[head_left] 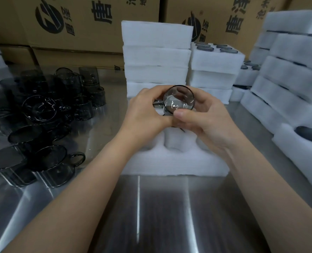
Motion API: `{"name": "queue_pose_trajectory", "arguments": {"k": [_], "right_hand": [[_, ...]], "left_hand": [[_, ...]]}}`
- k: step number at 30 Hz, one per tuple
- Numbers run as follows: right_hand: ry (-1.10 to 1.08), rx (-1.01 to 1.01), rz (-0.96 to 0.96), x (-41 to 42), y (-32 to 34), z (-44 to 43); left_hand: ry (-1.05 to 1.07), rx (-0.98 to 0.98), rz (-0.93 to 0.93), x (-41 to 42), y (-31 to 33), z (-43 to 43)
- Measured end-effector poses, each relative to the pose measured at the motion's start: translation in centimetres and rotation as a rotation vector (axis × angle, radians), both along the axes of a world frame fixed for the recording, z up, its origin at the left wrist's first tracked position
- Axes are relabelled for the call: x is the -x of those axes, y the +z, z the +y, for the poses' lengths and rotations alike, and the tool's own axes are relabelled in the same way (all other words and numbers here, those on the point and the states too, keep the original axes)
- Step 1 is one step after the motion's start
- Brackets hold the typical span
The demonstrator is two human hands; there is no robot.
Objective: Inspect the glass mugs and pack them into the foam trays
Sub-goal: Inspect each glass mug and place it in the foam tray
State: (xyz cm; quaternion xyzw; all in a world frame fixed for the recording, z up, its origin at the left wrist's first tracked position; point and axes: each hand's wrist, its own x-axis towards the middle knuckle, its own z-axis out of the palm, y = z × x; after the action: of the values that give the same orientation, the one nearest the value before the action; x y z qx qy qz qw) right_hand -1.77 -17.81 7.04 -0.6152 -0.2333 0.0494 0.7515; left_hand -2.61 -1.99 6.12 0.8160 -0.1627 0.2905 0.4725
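Both grips, left hand [146, 111] and right hand [208, 121], curl round one glass mug [179, 99] between them above a foam tray [169, 161].

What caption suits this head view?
Left hand and right hand hold a glass mug above a foam tray on a steel table.

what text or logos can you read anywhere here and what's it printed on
left cardboard box: a round logo and large black Chinese characters, seemingly upside down and cut off by the frame; not safely readable.
right cardboard box: the same logo and characters, partly hidden; not readable.
lower box: a scrap of print at its right end, too small.
No text shows on the glass mug or the foam tray.
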Motion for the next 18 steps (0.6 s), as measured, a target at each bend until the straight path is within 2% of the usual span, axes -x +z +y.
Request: {"name": "queue_pose_trajectory", "arguments": {"k": [4, 8, 18], "right_hand": [[0.138, -0.086, 0.036, -0.33, 0.19, -0.86], [0.066, -0.109, 0.052, -0.38, 0.03, -0.95], [-0.136, -0.047, 0.032, -0.03, -0.11, -0.16]], "left_hand": [[-0.046, 0.095, 0.045, 0.31, 0.37, 0.01], [-0.074, 0.072, 0.014, 0.58, 0.48, 0.03], [0.026, -0.227, -0.238, 0.69, -0.16, -0.68]]}}
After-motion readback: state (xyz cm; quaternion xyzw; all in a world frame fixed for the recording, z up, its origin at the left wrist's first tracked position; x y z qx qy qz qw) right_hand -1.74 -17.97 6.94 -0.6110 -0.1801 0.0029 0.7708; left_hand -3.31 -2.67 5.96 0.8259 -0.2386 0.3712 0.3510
